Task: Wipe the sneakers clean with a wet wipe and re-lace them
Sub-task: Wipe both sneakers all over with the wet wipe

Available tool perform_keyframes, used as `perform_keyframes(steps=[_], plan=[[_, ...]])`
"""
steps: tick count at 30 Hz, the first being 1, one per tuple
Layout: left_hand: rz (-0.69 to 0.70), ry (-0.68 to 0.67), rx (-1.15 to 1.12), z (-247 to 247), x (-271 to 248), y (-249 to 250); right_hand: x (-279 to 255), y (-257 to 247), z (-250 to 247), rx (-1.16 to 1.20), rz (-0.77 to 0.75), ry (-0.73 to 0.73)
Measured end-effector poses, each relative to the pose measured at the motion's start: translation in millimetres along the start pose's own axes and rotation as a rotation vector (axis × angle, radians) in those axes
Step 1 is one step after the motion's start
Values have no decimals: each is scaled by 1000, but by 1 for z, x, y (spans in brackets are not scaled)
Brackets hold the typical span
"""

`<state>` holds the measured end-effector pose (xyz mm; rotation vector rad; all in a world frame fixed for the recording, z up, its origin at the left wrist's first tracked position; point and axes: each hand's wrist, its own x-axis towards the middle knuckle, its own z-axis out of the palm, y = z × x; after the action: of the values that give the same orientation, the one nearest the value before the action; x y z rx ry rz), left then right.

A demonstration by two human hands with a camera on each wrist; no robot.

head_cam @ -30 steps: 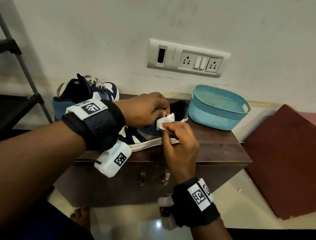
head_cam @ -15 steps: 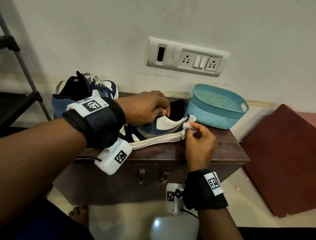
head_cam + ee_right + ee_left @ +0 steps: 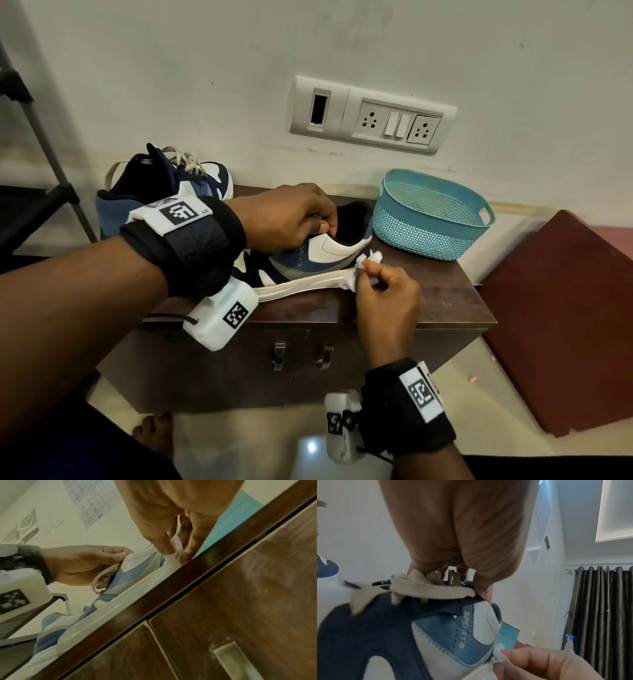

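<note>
Wiping at the heel end of the near sneaker [image 3: 308,263], centre of the head view: your right hand [image 3: 383,301] has its fingertips pinched together on the balled wet wipe [image 3: 368,260], pressed where the white sole meets the heel. Your left hand [image 3: 287,219] is clamped on the shoe's collar by the tongue, thumb at the opening edge, steadying it on the tabletop [image 3: 428,301].

Risks: the sneaker sits close to the front edge of the tabletop, so a hard push toward you could slide it off if the left grip slackens. The wipe is a small wad; pinched that tightly, it may tear or leave lint on the sole groove. The teal basket [image 3: 431,219] stands just beside the heel, centre right, and a stroke carried past the heel would likely knock it. Loose laces [image 3: 412,584] bunch under your left fingers in the left wrist view and could get pulled out unevenly.

The second sneaker [image 3: 164,192] waits at centre left, still laced.
</note>
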<state>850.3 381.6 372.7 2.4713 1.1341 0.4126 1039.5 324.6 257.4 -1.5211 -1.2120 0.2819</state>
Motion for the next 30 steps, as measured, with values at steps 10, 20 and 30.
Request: perform_keyframes(steps=[10,20,30], plan=[[-19,12,5,1,-2,0,-14,-2,9,-47,-111,-8],[-11,7,-4,1,-3,1,0,9,3,-29,-145,84],[-10,10,-7,2,-2,-2,-1,9,5,151,-43,42]])
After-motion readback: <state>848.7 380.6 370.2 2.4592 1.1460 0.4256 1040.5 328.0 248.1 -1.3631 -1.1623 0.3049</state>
